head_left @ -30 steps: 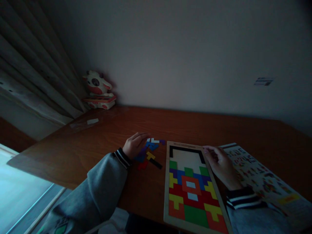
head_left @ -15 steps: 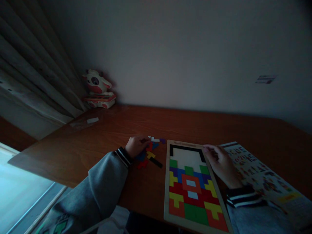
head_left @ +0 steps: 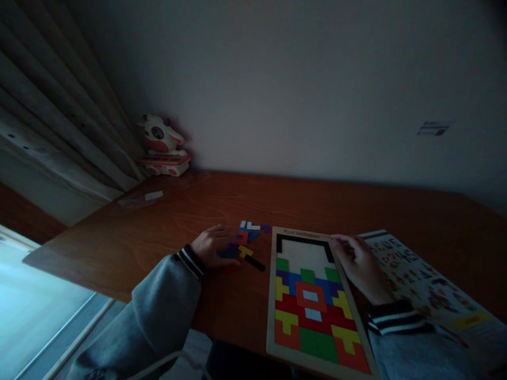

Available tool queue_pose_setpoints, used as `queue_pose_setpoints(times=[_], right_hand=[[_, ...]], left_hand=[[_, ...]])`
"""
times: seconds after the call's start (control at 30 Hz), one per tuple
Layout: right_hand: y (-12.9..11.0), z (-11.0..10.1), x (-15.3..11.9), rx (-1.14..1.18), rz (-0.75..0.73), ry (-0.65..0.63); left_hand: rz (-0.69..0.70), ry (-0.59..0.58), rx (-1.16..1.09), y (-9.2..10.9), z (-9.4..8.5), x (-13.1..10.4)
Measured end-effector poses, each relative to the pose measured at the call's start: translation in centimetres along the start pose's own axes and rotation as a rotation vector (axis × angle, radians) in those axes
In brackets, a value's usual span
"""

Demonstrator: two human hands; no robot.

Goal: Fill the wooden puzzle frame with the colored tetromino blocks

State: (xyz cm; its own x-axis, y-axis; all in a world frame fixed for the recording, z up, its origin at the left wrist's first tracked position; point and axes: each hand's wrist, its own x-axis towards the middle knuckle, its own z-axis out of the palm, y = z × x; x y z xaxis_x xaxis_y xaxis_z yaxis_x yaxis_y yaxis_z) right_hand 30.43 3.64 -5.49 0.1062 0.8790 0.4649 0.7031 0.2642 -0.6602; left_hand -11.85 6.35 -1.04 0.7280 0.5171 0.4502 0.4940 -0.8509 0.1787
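My left hand (head_left: 214,248) is open, fingers apart, at the left side of a loose pile of coloured puzzle pieces. Blue pieces (head_left: 228,251) and a red piece lie by its fingers, partly hidden. A yellow T-shaped piece (head_left: 245,251), a black bar (head_left: 254,263), an orange-red piece (head_left: 244,237), white pieces (head_left: 253,227) and a purple piece (head_left: 265,228) lie beyond it. My right hand (head_left: 358,264) grips the upper right edge of the wooden puzzle board (head_left: 270,316). Coloured pieces fill the board's lower part; black pieces line its top corners around a bare pale area.
Right of the board, partly under my right arm, lies a printed pattern sheet (head_left: 420,285). A toy cow (head_left: 164,145) stands at the table's back left, near a curtain (head_left: 59,100). A small white strip (head_left: 153,195) lies on the wooden table (head_left: 317,195).
My left hand has drawn back from the top of the pile, moved left and down, and spread its fingers. A small white piece now shows at the top. My right hand stays put.
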Motion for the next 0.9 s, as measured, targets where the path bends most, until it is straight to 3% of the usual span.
queue_pose_setpoints(times=[0.23,0.53,0.9], right_hand=[[-0.1,0.1,0.1,0.016,0.005,-0.013],[0.0,0.2,0.0,0.010,-0.007,-0.003],[-0.3,0.2,0.0,0.012,-0.010,0.005]], left_hand=[[-0.066,0.069,0.070,0.8,-0.2,-3.9],[-0.182,-0.124,0.112,0.2,0.0,-3.0],[-0.120,0.040,0.033,-0.4,0.7,-3.0]])
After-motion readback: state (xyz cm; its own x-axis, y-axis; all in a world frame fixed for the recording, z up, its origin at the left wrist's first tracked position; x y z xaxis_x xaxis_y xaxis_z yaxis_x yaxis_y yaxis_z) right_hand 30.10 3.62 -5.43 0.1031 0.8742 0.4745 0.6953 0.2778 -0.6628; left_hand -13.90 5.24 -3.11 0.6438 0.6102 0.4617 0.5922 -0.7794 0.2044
